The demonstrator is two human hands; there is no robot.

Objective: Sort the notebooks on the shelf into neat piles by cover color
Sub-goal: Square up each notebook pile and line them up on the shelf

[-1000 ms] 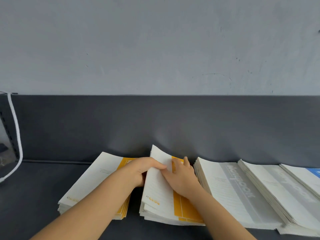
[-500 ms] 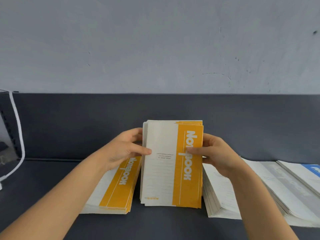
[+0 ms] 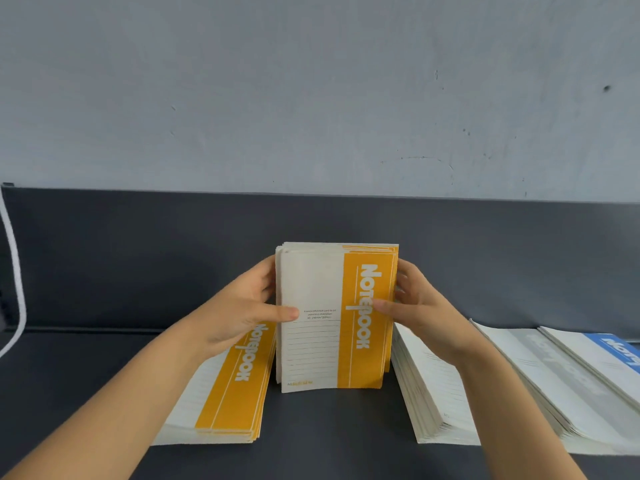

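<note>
Step in hand: we judge this to be squaring up. We hold an orange bundle point(image 3: 332, 317) of notebooks upright, and its lower edge seems to rest on the shelf point(image 3: 329, 431).

Left hand point(image 3: 242, 306): it clasps the bundle's left edge, with the thumb lying across the front cover and the fingers curled behind.

Right hand point(image 3: 422, 306): it clasps the right edge the same way, with the thumb on the orange band.

Where the notebooks are: the bundle stands between the orange pile point(image 3: 232, 386), which lies flat just to its left, and a pale pile point(image 3: 429, 393) just to its right. That pile's band is hidden by our right forearm. Further right lie a grey pile point(image 3: 554, 372) and a blue notebook point(image 3: 616, 351).

Next move, as we judge it: even the bundle's edges, then lay it flat on the orange pile with the bands aligned. Both hands need to tilt together so that no cover fans out.

Risk: the thin covers are slightly offset at the top edge and could slip apart if our hold loosens.

Writing: "Notebook" runs down the orange band in white, on both the bundle and the orange pile. The small print above the ruled lines is too small to read. The lettering on the blue notebook is cut off by the frame.
</note>
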